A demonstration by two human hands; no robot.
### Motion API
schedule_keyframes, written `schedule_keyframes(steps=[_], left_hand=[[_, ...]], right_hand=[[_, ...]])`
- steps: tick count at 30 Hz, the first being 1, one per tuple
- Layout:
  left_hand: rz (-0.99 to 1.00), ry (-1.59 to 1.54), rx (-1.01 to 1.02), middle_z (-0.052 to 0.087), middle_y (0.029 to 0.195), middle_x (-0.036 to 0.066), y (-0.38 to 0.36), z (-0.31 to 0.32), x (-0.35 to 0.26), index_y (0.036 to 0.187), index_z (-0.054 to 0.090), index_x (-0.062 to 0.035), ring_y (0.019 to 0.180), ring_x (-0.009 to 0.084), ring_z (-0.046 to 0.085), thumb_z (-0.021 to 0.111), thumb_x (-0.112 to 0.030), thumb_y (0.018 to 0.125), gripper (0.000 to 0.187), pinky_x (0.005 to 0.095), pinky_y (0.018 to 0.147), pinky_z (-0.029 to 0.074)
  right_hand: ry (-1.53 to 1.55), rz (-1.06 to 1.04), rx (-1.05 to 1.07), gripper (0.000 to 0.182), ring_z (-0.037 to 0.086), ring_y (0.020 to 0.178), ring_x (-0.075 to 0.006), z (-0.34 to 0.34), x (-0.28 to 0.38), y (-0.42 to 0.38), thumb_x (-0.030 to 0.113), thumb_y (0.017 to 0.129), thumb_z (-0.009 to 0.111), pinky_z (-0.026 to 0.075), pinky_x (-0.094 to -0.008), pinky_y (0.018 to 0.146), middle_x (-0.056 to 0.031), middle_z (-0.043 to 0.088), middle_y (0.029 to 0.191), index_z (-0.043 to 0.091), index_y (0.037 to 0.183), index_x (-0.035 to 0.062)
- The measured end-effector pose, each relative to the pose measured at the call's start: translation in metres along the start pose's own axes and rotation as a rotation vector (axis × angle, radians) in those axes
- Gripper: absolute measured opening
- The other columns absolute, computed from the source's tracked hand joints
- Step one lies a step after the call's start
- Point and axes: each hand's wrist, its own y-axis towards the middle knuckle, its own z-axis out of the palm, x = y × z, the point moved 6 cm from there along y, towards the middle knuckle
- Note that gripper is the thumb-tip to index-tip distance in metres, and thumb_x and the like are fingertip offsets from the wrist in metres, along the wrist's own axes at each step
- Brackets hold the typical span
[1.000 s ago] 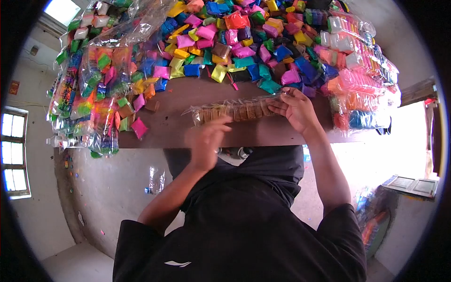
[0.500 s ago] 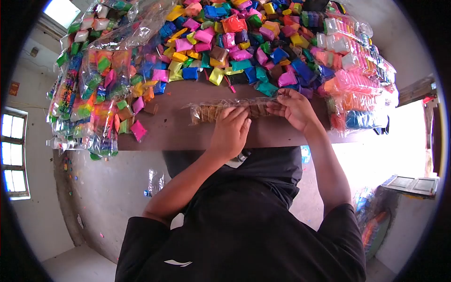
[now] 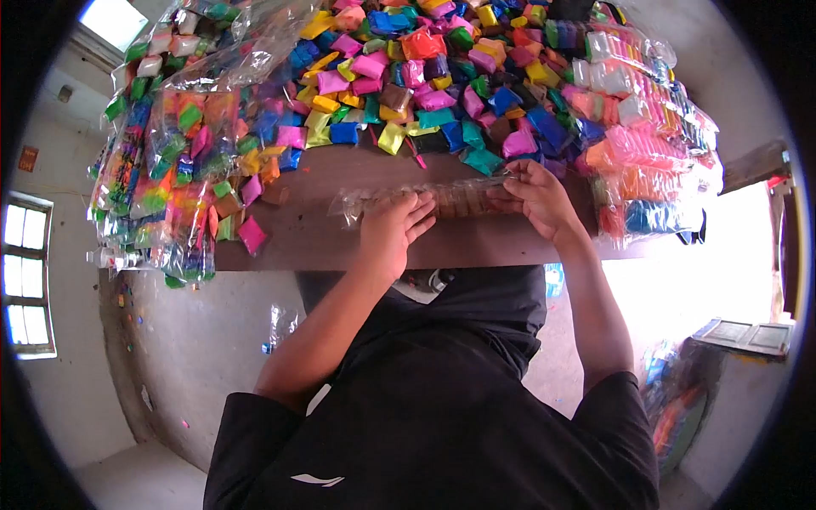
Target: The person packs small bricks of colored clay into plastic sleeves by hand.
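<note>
A long clear plastic bag [image 3: 463, 201] holding a row of brown packets lies across the brown table in front of me. My left hand [image 3: 393, 231] rests over the bag's left part, palm down, its fingers slightly bent and a little apart on the plastic. The thumb of that hand is hidden. At the other end my right hand [image 3: 541, 202] pinches the bag's edge between thumb and fingertips, with its other fingers curled beside the packets. Beyond the bag spreads a heap of small coloured packets [image 3: 433, 98].
Clear bags of mixed coloured packets [image 3: 191, 136] are piled at the left. Stacked bags in pink, orange and white [image 3: 642, 149] stand on the right. A lone pink packet [image 3: 252, 235] lies on the brown tabletop [image 3: 314, 246], whose front edge faces my lap.
My left hand has slid left along the bag, and its fingers have spread slightly. My right hand keeps its pinch in nearly the same spot.
</note>
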Motion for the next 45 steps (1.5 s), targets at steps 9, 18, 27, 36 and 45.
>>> schedule_keyframes(steps=[9, 18, 27, 36, 45], left_hand=[[0.255, 0.219, 0.019, 0.075, 0.101, 0.01, -0.005, 0.0, 0.001, 0.107, 0.072, 0.0035, 0.095, 0.0171, 0.073, 0.071, -0.013, 0.099, 0.018, 0.0308, 0.081, 0.06], [0.272, 0.304, -0.134, 0.073, 0.091, 0.013, -0.003, -0.003, 0.003, 0.097, 0.068, 0.0068, 0.081, 0.0166, 0.073, 0.074, -0.005, 0.094, 0.014, 0.0279, 0.071, 0.061], [0.317, 0.386, -0.185, 0.073, 0.089, 0.011, -0.001, -0.001, 0.0, 0.095, 0.068, 0.0036, 0.078, 0.0172, 0.074, 0.073, -0.004, 0.094, 0.009, 0.0281, 0.071, 0.061], [0.315, 0.418, -0.236, 0.073, 0.086, 0.012, -0.003, 0.0, -0.001, 0.095, 0.068, 0.0069, 0.074, 0.0157, 0.072, 0.072, -0.003, 0.094, 0.011, 0.0275, 0.066, 0.059], [0.05, 0.247, -0.262, 0.074, 0.092, 0.012, -0.022, -0.034, -0.012, 0.112, 0.065, -0.0027, 0.071, 0.0217, 0.074, 0.071, -0.027, 0.097, 0.03, 0.0307, 0.055, 0.055]], right_hand=[[-0.273, -0.126, -0.066, 0.039, 0.07, 0.086, -0.0168, -0.022, -0.007, -0.005, -0.004, 0.091, 0.071, 0.059, -0.0295, 0.074, -0.0081, 0.065, 0.099, 0.053, 0.126, -0.0041], [-0.482, -0.181, -0.136, 0.042, 0.068, 0.082, -0.0127, -0.033, -0.014, -0.007, 0.0, 0.09, 0.074, 0.051, -0.0247, 0.067, -0.0045, 0.066, 0.092, 0.054, 0.127, -0.0006], [-0.859, -0.129, -0.336, 0.029, 0.068, 0.076, -0.0151, -0.046, -0.009, -0.02, 0.0, 0.086, 0.073, 0.051, -0.0279, 0.062, -0.0065, 0.067, 0.087, 0.063, 0.113, 0.0014], [-1.054, -0.761, -0.201, 0.01, 0.065, 0.087, -0.0381, 0.075, 0.009, -0.043, 0.008, 0.083, 0.073, 0.053, -0.0454, 0.079, -0.0146, 0.066, 0.09, 0.067, 0.089, 0.0038], [-1.1, -0.877, -0.454, 0.015, 0.061, 0.09, -0.0353, 0.068, -0.014, -0.053, 0.011, 0.088, 0.076, 0.049, -0.0439, 0.08, -0.0132, 0.063, 0.091, 0.062, 0.088, 0.0036]])
